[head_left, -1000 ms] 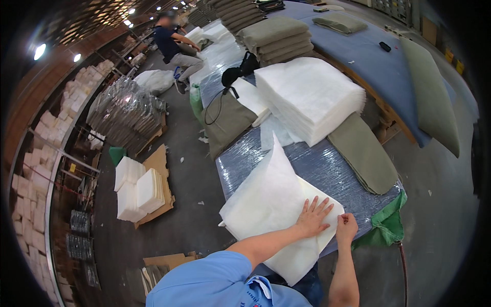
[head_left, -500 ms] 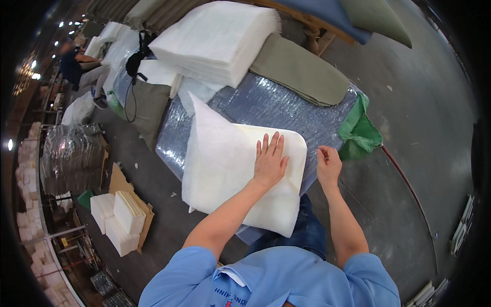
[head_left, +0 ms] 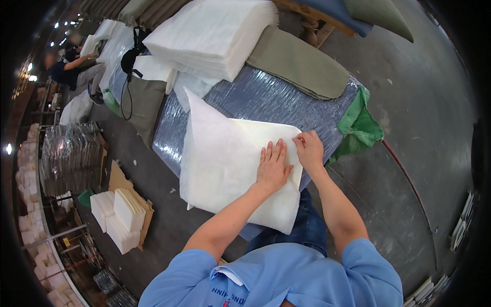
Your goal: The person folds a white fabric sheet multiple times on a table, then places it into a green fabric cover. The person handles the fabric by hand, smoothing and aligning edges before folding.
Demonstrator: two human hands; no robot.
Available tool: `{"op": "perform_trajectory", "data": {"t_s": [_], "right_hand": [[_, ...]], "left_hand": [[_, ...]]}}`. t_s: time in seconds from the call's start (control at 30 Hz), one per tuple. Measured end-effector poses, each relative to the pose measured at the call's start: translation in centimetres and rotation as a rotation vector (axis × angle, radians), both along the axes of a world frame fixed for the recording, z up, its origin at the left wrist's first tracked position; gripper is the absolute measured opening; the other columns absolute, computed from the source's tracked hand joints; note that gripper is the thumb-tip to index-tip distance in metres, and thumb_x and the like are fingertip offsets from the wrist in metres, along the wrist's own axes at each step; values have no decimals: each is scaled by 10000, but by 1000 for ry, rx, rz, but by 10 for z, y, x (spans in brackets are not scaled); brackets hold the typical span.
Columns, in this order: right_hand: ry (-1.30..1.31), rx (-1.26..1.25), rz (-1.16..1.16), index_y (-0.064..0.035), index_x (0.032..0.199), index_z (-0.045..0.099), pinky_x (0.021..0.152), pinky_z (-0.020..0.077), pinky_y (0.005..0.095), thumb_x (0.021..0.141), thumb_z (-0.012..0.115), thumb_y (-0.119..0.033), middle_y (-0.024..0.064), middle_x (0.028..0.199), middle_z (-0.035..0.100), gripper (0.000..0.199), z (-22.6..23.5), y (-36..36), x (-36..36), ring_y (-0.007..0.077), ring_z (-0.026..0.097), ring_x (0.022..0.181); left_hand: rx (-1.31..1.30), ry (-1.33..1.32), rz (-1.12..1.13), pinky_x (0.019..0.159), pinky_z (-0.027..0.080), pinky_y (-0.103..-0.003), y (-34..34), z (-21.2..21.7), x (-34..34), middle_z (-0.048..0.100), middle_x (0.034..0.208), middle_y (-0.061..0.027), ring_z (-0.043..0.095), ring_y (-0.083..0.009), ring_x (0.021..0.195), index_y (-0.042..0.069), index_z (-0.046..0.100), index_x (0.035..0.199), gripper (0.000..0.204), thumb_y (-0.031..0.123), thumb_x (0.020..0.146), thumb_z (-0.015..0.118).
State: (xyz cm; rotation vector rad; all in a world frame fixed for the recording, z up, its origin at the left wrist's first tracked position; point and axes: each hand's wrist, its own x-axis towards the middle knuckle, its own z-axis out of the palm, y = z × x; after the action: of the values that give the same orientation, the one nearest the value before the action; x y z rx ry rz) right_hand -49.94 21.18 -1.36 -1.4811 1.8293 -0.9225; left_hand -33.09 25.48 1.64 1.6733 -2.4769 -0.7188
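Observation:
A cream foam pad (head_left: 279, 128) with rounded corners lies on the plastic-wrapped table in front of me. Soft white batting (head_left: 220, 174) covers most of it, one pointed corner standing up at the far left and the near edge hanging over my legs. My left hand (head_left: 274, 167) is open, palm down, its fingers spread on the white layer. Just beside it, my right hand (head_left: 309, 150) is closed in a pinch at the pad's far right corner. What lies between those fingertips is too small to make out.
Behind the pad rise a thick stack of white batting sheets (head_left: 204, 41) and folded olive covers (head_left: 302, 64). Green cloth (head_left: 358, 120) hangs off the table's right end, beside a red hose (head_left: 404, 171). White foam blocks (head_left: 123, 220) sit on the floor at left; people work far left.
My right hand has moved left and away from me, from beyond the pad to its corner. The left hand has slid slightly right and nearer me, still flat.

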Motion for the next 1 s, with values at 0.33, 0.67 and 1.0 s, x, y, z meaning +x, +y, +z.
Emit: {"op": "perform_trajectory", "data": {"t_s": [0.33,0.67,1.0], "right_hand": [[-176,54,-202,-54,1001,705,707,515,380,891,792,-186,76,869,608,193,-9,6,-20,236,628,771],[-151,52,-144,-33,956,678,687,491,346,861,810,-142,61,838,584,196,-10,21,-7,194,588,738],[-379,138,-147,-39,943,713,728,504,342,856,829,-170,49,910,589,195,-5,14,-9,188,588,755]], "left_hand": [[-169,96,56,1246,249,-618,-23,-5,-1,399,1642,-212,352,-492,1511,29,436,1571,613,223,1014,603],[42,554,319,1073,467,-466,-112,-22,10,688,1292,-139,618,-340,1232,34,696,1174,227,141,981,641],[472,1426,818,712,533,-306,-100,48,114,660,911,-26,620,-121,815,96,661,999,127,37,925,576]]}}
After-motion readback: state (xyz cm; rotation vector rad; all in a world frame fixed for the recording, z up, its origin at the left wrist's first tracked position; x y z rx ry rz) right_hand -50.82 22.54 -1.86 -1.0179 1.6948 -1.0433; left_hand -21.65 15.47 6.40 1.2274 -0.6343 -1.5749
